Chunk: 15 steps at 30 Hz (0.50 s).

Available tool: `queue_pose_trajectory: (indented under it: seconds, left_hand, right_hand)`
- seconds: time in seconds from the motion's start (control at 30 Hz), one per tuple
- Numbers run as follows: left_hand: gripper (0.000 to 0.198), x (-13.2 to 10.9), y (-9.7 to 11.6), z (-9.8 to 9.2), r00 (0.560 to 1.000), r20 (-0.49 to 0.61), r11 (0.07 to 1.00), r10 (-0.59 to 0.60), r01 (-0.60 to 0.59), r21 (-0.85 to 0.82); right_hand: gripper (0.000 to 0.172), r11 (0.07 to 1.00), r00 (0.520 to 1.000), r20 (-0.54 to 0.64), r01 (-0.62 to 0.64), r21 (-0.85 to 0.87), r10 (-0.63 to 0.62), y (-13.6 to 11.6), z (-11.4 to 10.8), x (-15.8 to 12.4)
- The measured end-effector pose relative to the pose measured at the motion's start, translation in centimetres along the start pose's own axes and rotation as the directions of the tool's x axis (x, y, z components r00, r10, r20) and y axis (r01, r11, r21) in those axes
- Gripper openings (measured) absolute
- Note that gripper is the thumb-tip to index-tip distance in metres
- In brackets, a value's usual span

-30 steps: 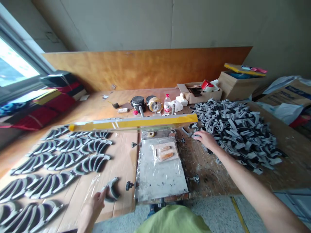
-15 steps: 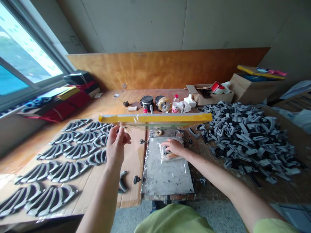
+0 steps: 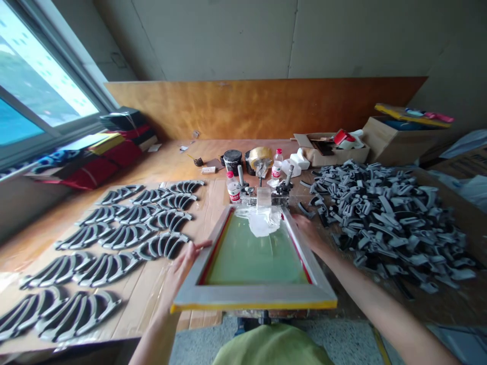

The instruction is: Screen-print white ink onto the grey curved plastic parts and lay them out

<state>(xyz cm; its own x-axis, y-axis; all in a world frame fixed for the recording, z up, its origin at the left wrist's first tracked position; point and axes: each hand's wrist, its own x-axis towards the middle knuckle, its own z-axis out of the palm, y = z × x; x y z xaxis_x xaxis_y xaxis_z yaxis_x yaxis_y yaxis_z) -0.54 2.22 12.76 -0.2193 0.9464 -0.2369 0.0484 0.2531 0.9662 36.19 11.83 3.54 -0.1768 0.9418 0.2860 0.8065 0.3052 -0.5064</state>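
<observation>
A screen-printing frame (image 3: 251, 296) with green mesh (image 3: 255, 258) lies tilted low over the press in front of me. My left hand (image 3: 183, 263) grips its left rail, thumb on top. At the frame's right rail is my right hand (image 3: 309, 232); its fingers are hidden by the rail. A white smear or rag (image 3: 262, 223) sits at the far end of the mesh. Rows of curved grey parts (image 3: 125, 235) lie on plastic-covered card to the left.
A big heap of grey parts (image 3: 388, 218) fills the bench on the right. Behind the press stand a small bottle (image 3: 233, 186), a tape roll (image 3: 261, 154), a black tin (image 3: 232, 159) and cardboard boxes (image 3: 331, 149). A wooden backboard (image 3: 266, 109) lines the wall; a window is at left.
The frame, raised before, has swung down over the platen. My left hand left a curved part on the card and took the frame's rail. My right hand moved from the heap to the platen, then the frame's side.
</observation>
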Motion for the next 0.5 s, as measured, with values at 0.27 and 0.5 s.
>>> queue_pose_trajectory:
  seconds: [0.27, 0.5]
  left_hand:
    - [0.088, -0.5, -10.3, 1.6, 0.981, 0.084, 0.976, -0.175, 0.162, 0.144]
    - [0.076, 0.2, -12.6, 1.6, 0.978, 0.101, 0.976, -0.181, 0.166, 0.138]
  right_hand:
    - [0.048, 0.947, 0.975, 0.114, 0.214, -0.241, -0.192, -6.0, -0.3, 7.9]
    - [0.012, 0.93, 0.908, 0.4, 0.248, -0.272, -0.125, -7.4, 1.8, 6.3]
